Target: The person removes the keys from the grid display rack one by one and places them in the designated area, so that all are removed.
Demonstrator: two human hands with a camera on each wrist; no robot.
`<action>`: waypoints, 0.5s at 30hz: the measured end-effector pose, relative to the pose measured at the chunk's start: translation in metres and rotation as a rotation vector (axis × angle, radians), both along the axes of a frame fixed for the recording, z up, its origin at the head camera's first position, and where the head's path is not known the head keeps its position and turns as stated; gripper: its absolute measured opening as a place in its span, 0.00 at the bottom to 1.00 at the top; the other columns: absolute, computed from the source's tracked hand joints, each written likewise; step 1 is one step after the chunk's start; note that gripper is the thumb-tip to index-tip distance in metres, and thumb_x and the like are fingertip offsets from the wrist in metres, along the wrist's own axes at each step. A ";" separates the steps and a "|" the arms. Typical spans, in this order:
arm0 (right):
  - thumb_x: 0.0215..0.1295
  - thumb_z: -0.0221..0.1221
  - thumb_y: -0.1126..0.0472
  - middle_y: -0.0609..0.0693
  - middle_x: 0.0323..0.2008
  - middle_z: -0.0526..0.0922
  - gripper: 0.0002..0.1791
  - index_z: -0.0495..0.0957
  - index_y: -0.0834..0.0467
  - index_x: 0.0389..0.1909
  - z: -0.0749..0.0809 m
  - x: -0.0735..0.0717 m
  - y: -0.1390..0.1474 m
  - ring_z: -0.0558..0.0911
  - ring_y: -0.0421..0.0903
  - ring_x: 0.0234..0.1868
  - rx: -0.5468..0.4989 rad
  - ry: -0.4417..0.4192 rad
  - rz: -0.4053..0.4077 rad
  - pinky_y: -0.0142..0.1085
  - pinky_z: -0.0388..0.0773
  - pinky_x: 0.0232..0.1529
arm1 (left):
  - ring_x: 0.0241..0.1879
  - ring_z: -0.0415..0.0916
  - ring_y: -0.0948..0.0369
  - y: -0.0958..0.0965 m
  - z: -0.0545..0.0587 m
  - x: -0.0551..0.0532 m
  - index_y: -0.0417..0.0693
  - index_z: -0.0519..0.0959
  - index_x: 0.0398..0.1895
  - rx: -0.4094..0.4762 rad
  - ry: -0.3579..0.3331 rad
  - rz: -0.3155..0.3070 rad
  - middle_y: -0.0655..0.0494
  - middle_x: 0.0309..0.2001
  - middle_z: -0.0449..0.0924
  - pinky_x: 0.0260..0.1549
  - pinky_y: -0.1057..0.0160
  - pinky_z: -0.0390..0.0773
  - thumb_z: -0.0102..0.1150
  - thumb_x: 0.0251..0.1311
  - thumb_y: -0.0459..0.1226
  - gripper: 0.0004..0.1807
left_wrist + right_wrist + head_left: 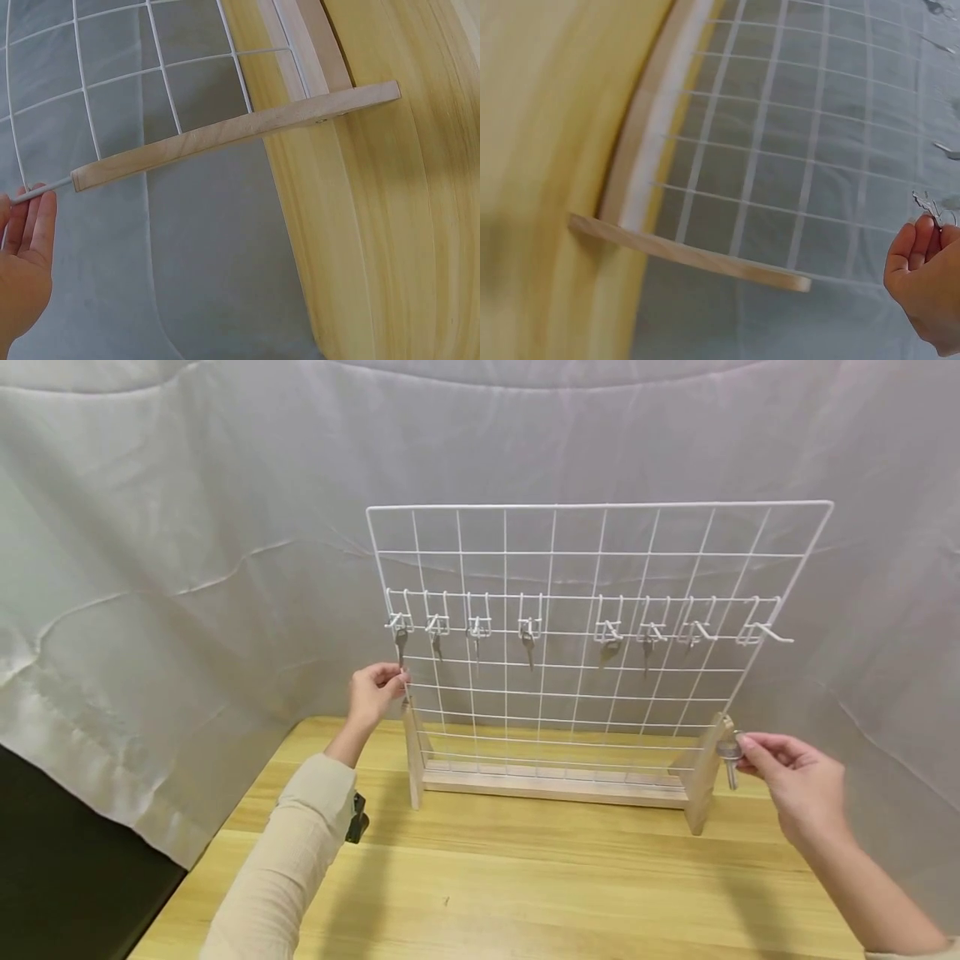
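My left hand (377, 692) grips the left edge wire of a white wire grid rack (555, 553), low down near its wooden side support; in the left wrist view the fingers (39, 225) lie curled at that wire. Off the rack's lower right side, my right hand (806, 781) pinches a silver key (731, 762) that points downward in the head view. The right wrist view shows the toothed key (924, 202) above the fingertips, with a thin ring beside it. Several white hooks run across the grid, and keys such as this key (528, 647) hang from them. The rightmost hook (772, 632) juts out to the right.
The rack stands on a wooden base (555, 785) on a yellow wood-grain table (525, 877). A small black object (357, 818) is partly hidden by the left sleeve. Grey curtains (247, 527) enclose the back and sides.
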State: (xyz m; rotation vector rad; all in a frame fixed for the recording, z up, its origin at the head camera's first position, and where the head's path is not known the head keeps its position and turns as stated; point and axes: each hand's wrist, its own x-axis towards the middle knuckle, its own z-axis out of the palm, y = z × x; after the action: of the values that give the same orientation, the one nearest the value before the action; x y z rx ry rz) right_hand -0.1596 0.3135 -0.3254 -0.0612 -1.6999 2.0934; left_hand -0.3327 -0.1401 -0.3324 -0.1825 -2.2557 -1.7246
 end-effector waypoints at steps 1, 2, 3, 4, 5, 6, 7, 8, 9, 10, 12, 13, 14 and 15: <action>0.57 0.59 0.73 0.43 0.22 0.85 0.11 0.84 0.55 0.24 -0.006 -0.001 0.000 0.82 0.35 0.21 -0.009 -0.006 0.008 0.23 0.81 0.26 | 0.37 0.83 0.53 0.000 0.000 0.000 0.24 0.75 0.43 0.002 0.000 0.001 0.29 0.46 0.77 0.35 0.72 0.83 0.54 0.60 0.26 0.11; 0.57 0.60 0.73 0.43 0.22 0.85 0.11 0.84 0.54 0.25 -0.013 -0.002 0.000 0.82 0.35 0.22 -0.004 -0.019 0.009 0.23 0.81 0.27 | 0.33 0.83 0.59 0.000 0.000 -0.001 0.24 0.75 0.43 0.002 0.001 0.001 0.29 0.46 0.77 0.35 0.73 0.82 0.54 0.59 0.26 0.11; 0.57 0.60 0.72 0.43 0.22 0.85 0.10 0.83 0.54 0.25 -0.021 -0.004 0.002 0.82 0.35 0.22 -0.007 -0.026 0.013 0.24 0.81 0.27 | 0.31 0.82 0.64 0.000 0.000 -0.001 0.24 0.75 0.42 0.003 0.003 0.001 0.28 0.46 0.77 0.35 0.73 0.82 0.54 0.59 0.26 0.11; 0.56 0.61 0.71 0.42 0.23 0.85 0.09 0.84 0.54 0.25 -0.030 -0.006 0.005 0.82 0.35 0.22 0.000 -0.042 0.011 0.24 0.82 0.27 | 0.29 0.80 0.69 0.000 0.000 -0.001 0.24 0.76 0.42 0.001 0.003 0.003 0.28 0.46 0.77 0.35 0.74 0.82 0.54 0.59 0.26 0.11; 0.57 0.60 0.71 0.44 0.24 0.86 0.08 0.84 0.56 0.27 -0.044 -0.011 0.011 0.83 0.36 0.23 -0.012 -0.021 0.028 0.25 0.82 0.28 | 0.29 0.79 0.70 0.000 0.000 -0.001 0.24 0.76 0.42 -0.002 0.004 0.004 0.28 0.46 0.77 0.35 0.73 0.82 0.54 0.59 0.26 0.11; 0.57 0.61 0.70 0.44 0.25 0.86 0.07 0.84 0.55 0.28 -0.057 -0.015 0.017 0.83 0.36 0.23 0.007 -0.044 0.025 0.26 0.82 0.29 | 0.29 0.80 0.68 0.000 0.001 -0.001 0.24 0.76 0.42 -0.004 0.004 0.005 0.29 0.46 0.77 0.35 0.73 0.83 0.54 0.60 0.26 0.11; 0.57 0.61 0.69 0.45 0.26 0.86 0.06 0.84 0.56 0.30 -0.073 -0.021 0.025 0.83 0.37 0.24 0.002 -0.043 0.018 0.27 0.83 0.29 | 0.31 0.82 0.63 0.001 0.001 -0.001 0.24 0.76 0.42 -0.004 0.003 0.005 0.29 0.46 0.78 0.36 0.71 0.83 0.54 0.60 0.26 0.11; 0.57 0.61 0.69 0.45 0.26 0.86 0.05 0.84 0.57 0.31 -0.086 -0.025 0.031 0.83 0.38 0.25 0.012 -0.085 0.003 0.28 0.83 0.30 | 0.34 0.83 0.57 0.001 0.001 -0.001 0.24 0.76 0.42 -0.003 0.001 0.007 0.29 0.46 0.78 0.37 0.69 0.83 0.54 0.59 0.26 0.11; 0.56 0.62 0.68 0.46 0.28 0.87 0.05 0.83 0.59 0.34 -0.109 -0.034 0.043 0.84 0.39 0.25 0.010 -0.079 0.005 0.29 0.83 0.31 | 0.35 0.83 0.56 -0.001 -0.004 -0.006 0.28 0.78 0.40 0.011 0.018 0.000 0.33 0.42 0.81 0.37 0.69 0.83 0.57 0.59 0.30 0.11; 0.56 0.63 0.67 0.47 0.29 0.87 0.07 0.83 0.59 0.36 -0.132 -0.044 0.055 0.84 0.39 0.26 0.018 -0.086 -0.003 0.30 0.84 0.32 | 0.37 0.83 0.52 -0.001 -0.004 -0.006 0.28 0.78 0.40 0.010 0.017 0.003 0.34 0.42 0.81 0.37 0.68 0.83 0.58 0.59 0.30 0.11; 0.57 0.63 0.65 0.47 0.30 0.87 0.08 0.82 0.60 0.39 -0.153 -0.047 0.062 0.84 0.39 0.27 0.019 -0.131 0.012 0.29 0.83 0.34 | 0.40 0.82 0.47 0.000 -0.005 -0.006 0.28 0.78 0.39 0.013 0.020 0.006 0.33 0.42 0.81 0.37 0.68 0.83 0.58 0.58 0.30 0.11; 0.57 0.63 0.65 0.47 0.31 0.87 0.10 0.81 0.61 0.40 -0.167 -0.051 0.066 0.85 0.39 0.28 0.013 -0.133 0.007 0.30 0.83 0.34 | 0.40 0.82 0.47 0.000 -0.005 -0.007 0.27 0.78 0.39 0.015 0.022 0.009 0.33 0.41 0.81 0.36 0.69 0.83 0.58 0.58 0.30 0.10; 0.56 0.64 0.62 0.46 0.31 0.86 0.11 0.81 0.60 0.40 -0.177 -0.053 0.068 0.85 0.38 0.28 0.032 -0.160 0.002 0.30 0.83 0.34 | 0.39 0.82 0.47 0.000 -0.006 -0.007 0.27 0.78 0.39 0.015 0.025 0.010 0.33 0.41 0.81 0.35 0.71 0.83 0.58 0.58 0.29 0.10; 0.55 0.64 0.61 0.46 0.31 0.86 0.12 0.81 0.60 0.41 -0.192 -0.056 0.070 0.85 0.38 0.28 0.034 -0.140 0.000 0.30 0.83 0.34 | 0.38 0.82 0.49 0.000 -0.006 -0.007 0.27 0.78 0.38 0.013 0.029 0.011 0.32 0.41 0.81 0.33 0.73 0.83 0.58 0.58 0.29 0.10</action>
State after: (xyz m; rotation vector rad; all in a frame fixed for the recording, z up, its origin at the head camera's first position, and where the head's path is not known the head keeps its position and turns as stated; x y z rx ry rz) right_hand -0.2160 0.3835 -0.5172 -0.2015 -1.8156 2.1033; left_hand -0.3397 -0.1402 -0.3386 -0.1904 -2.2206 -1.7200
